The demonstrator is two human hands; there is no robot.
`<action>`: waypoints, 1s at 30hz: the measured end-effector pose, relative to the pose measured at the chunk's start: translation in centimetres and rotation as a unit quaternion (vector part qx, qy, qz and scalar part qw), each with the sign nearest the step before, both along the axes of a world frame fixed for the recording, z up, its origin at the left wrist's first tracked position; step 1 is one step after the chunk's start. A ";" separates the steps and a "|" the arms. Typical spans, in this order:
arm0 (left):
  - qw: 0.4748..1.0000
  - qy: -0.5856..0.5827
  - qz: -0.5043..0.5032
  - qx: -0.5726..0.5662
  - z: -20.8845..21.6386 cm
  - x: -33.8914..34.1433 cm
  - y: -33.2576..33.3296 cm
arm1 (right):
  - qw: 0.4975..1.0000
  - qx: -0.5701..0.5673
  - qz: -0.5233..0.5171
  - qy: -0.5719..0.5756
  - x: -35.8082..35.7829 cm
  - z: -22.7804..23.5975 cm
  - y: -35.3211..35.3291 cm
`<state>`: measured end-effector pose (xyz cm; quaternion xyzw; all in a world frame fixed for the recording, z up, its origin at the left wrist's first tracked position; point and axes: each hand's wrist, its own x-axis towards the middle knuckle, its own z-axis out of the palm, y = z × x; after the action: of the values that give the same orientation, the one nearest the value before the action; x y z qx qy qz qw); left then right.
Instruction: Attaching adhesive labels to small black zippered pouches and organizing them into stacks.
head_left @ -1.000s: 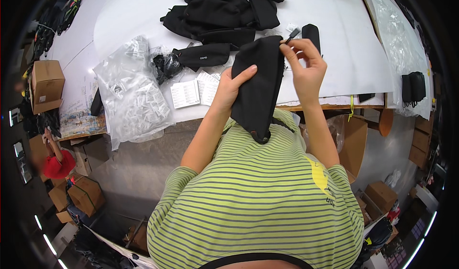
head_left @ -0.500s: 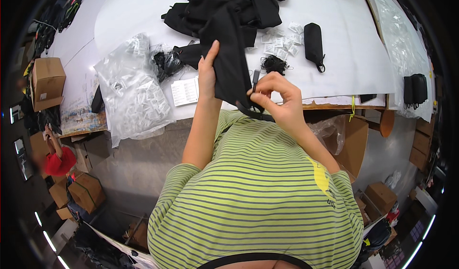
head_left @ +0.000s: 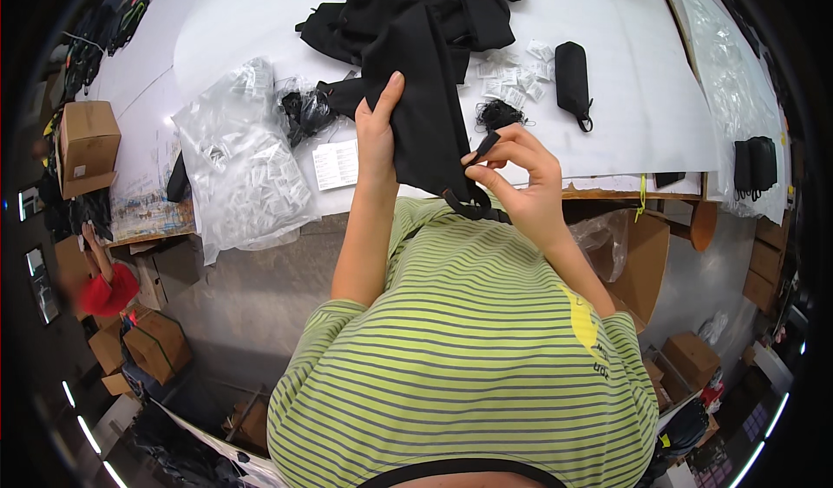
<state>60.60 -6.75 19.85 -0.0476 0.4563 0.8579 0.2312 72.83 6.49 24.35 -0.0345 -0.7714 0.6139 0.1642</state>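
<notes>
A long black fabric pouch hangs over the near edge of the white table, its lower end close to my shirt. My left hand grips its left side, thumb lying on the front face. At the pouch's lower right edge, my right hand is closed in a pinch at a small black zip pull, whose flat tab points up and right. A black strap loop curls at the pouch's bottom end. What the left fingers do behind the fabric is hidden.
Behind lies a heap of black pouches. One finished-looking pouch rests at right. Small clear packets and a tangle of black cords lie between. At left are a plastic bag of packets and a white printed sheet.
The zip pull has tilted from upright toward the right in my right fingers. My right hand has shifted slightly right, and the pouch's lower end has moved a little right too.
</notes>
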 end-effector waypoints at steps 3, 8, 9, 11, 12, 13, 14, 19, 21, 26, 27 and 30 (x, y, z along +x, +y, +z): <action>0.999 -0.024 0.033 0.025 -0.2 -0.1 0.2 | 0.999 0.012 0.034 -0.003 0.3 0.3 -0.1; 0.998 0.059 -0.009 -0.009 -0.6 -0.1 -0.1 | 0.996 0.073 0.041 0.027 0.1 1.0 -0.3; 0.998 0.059 -0.008 -0.009 -0.7 -0.1 -0.2 | 0.994 0.089 0.038 0.047 -0.1 1.2 -0.4; 0.998 0.053 -0.022 -0.024 -0.8 -0.4 -0.2 | 0.994 0.087 0.028 0.057 -0.4 1.5 -0.8; 0.998 0.053 -0.022 -0.024 -0.6 -0.5 -0.3 | 0.994 0.086 0.016 0.067 -0.5 1.5 -0.9; 0.999 0.033 0.005 0.002 -0.2 -0.6 -0.3 | 0.994 0.086 0.016 0.067 -0.6 1.4 -0.9; 0.999 0.012 0.032 0.028 0.0 -0.6 -0.4 | 0.978 0.169 0.023 0.117 -0.8 1.4 -0.8; 0.998 0.004 0.032 0.049 -0.8 0.2 0.1 | 0.957 0.256 0.045 0.131 -0.8 0.2 -1.1; 0.992 -0.053 0.021 0.114 -1.1 0.5 0.5 | 0.961 0.241 0.037 0.130 -0.9 -0.1 -1.0; 0.998 0.012 -0.030 0.057 -1.2 1.9 0.8 | 0.973 0.194 -0.026 0.126 -1.5 0.0 0.3; 0.997 0.062 -0.054 0.003 -1.0 2.3 0.8 | 0.976 0.172 -0.054 0.119 -1.8 0.6 0.9; 0.991 0.048 -0.128 -0.017 -1.2 3.8 0.9 | 0.958 0.193 -0.175 0.119 -3.6 2.1 3.3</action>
<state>64.39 -5.82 18.62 0.0483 0.4841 0.8146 0.3158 69.23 9.82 26.49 -0.0633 -0.8321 0.4144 0.3632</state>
